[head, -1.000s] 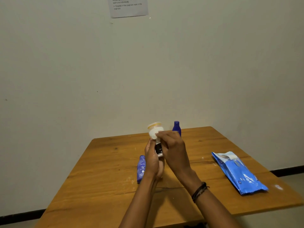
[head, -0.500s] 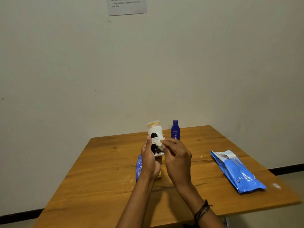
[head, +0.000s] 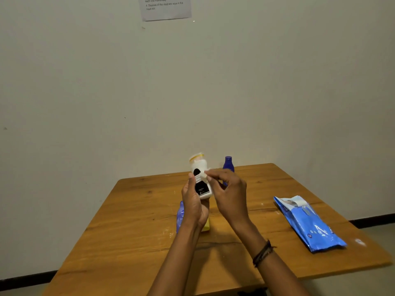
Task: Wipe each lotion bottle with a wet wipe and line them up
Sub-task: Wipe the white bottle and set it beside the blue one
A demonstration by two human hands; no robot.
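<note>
My left hand [head: 193, 205] holds a white lotion bottle [head: 200, 176] with a black label and a yellow-rimmed cap, upright above the wooden table [head: 132, 231]. My right hand [head: 229, 194] pinches a small white wet wipe [head: 205, 175] against the bottle's right side. A dark blue bottle [head: 228, 163] stands upright at the table's far edge, partly behind my right hand. Another blue bottle [head: 180, 216] lies flat under my left hand, and a yellow object [head: 206, 226] peeks out beside it.
A blue pack of wet wipes [head: 307, 223] with its flap lifted lies on the right side of the table. The table's far edge meets a pale wall with a printed sheet [head: 165, 7] taped high up.
My right hand slid the wipe down from the bottle's cap to the middle of its body, uncovering the label. The bottle stays in my left hand.
</note>
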